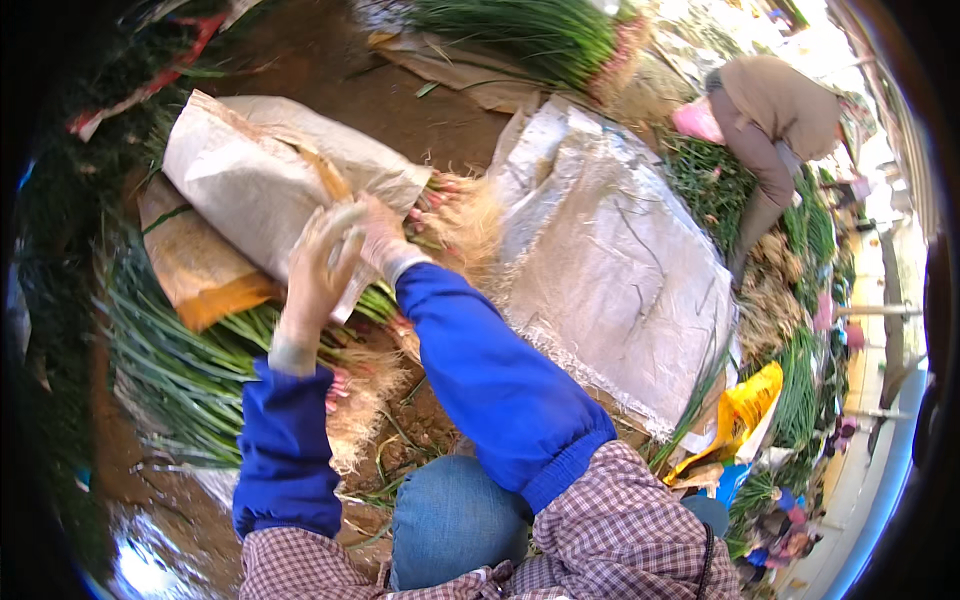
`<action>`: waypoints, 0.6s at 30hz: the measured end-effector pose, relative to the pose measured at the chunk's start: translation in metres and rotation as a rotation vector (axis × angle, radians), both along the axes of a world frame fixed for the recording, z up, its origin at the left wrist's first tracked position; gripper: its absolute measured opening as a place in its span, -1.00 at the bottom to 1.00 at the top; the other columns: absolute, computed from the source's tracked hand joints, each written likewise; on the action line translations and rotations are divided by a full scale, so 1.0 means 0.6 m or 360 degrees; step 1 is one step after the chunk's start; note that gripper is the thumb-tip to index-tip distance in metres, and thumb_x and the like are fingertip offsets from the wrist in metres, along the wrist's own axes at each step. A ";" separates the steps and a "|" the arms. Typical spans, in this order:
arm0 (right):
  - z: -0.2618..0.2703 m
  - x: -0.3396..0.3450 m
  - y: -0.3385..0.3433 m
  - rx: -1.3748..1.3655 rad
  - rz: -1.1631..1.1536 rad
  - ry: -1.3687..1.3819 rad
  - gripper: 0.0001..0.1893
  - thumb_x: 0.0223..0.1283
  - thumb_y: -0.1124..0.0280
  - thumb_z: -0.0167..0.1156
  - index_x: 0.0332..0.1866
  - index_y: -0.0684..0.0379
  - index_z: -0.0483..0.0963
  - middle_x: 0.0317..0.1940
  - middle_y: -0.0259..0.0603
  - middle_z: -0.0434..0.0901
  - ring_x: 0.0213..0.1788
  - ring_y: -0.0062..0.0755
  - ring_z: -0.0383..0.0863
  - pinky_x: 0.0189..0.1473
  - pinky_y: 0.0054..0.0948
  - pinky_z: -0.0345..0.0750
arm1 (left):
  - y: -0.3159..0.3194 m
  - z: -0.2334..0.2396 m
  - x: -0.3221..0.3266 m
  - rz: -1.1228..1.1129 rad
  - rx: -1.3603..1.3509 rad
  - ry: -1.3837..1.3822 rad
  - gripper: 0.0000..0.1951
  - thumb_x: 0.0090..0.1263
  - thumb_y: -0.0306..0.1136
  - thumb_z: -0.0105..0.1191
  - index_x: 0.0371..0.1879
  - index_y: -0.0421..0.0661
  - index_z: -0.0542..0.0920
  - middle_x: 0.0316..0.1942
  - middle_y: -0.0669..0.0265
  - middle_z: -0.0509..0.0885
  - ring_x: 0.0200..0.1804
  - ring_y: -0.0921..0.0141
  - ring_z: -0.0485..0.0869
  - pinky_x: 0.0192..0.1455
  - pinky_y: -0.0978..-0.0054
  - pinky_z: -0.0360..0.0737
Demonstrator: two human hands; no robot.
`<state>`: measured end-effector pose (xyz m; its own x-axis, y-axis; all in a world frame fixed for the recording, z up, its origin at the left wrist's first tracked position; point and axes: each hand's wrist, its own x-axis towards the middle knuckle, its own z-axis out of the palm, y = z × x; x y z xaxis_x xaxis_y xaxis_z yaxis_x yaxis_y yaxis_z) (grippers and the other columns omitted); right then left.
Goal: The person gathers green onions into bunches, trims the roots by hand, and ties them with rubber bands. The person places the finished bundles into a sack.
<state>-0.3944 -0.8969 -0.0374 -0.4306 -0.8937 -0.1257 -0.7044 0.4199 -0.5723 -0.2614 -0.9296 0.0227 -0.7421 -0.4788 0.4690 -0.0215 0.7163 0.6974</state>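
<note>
My left hand, in a pale glove, is raised over the edge of a whitish woven plastic sheet, its fingers apart and blurred. Just to its right, my right hand, also gloved, touches the same sheet near the root end of a bunch of green onions. The folded sheet covers that bunch's leaves, and pale stringy roots stick out. My fingers partly overlap, so what the right one grips is unclear. Below lies another bunch of green onions, roots towards my knee. An orange-brown sheet lies partly on its leaves.
A large whitish woven sheet lies on the ground to the right. More green onions are piled at the top. A person bends over piles at the upper right. A yellow bag lies at the lower right.
</note>
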 end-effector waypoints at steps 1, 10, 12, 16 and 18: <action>0.003 -0.001 0.022 0.0039 -0.0167 -0.0150 -0.53 0.06 0.20 0.23 0.07 0.24 0.55 -0.04 0.15 0.57 0.09 0.11 0.55 0.18 -0.12 0.48 | -0.025 -0.016 -0.042 -0.0125 0.0059 -0.0041 -0.64 0.41 -0.27 0.07 0.15 -0.07 0.59 0.17 0.06 0.60 0.32 0.09 0.47 0.43 0.18 0.28; -0.047 0.084 0.596 0.0190 -0.0636 -0.0416 -0.44 0.24 0.14 0.09 0.24 0.33 0.40 0.21 0.17 0.49 0.30 0.05 0.44 0.37 -0.21 0.35 | -0.092 -0.192 -0.117 0.0046 -0.0605 -0.0708 -0.62 0.34 -0.15 0.10 0.09 -0.02 0.59 0.09 0.00 0.55 0.14 0.03 0.51 0.24 0.15 0.40; -0.041 0.139 0.804 0.0517 -0.1148 -0.0514 -0.44 0.24 0.11 0.05 0.24 0.29 0.42 0.18 0.15 0.52 0.24 0.06 0.50 0.29 -0.16 0.41 | -0.115 -0.199 -0.130 -0.0020 -0.1706 -0.1152 -0.48 0.34 -0.08 0.12 0.26 0.03 0.49 0.33 0.13 0.44 0.42 0.14 0.32 0.45 0.02 0.22; 0.038 0.324 1.140 0.0787 -0.1828 -0.0714 -0.65 0.23 0.14 0.03 -0.15 0.20 0.56 -0.14 0.03 0.67 -0.07 0.05 0.66 0.01 -0.09 0.54 | -0.173 -0.205 -0.199 0.0042 -0.1405 -0.1670 -0.41 0.45 -0.01 -0.03 0.38 -0.08 0.36 0.25 -0.05 0.52 0.30 0.08 0.49 0.34 0.11 0.38; 0.118 0.433 1.232 0.0468 -0.2110 -0.0846 -0.68 0.27 0.16 0.05 -0.14 0.21 0.56 -0.22 -0.06 0.69 -0.18 -0.16 0.70 -0.07 -0.21 0.57 | -0.167 -0.203 -0.252 -0.0091 -0.1248 -0.1803 -0.45 0.41 -0.12 0.02 0.31 -0.15 0.41 0.06 -0.10 0.63 0.09 0.04 0.64 0.14 0.12 0.57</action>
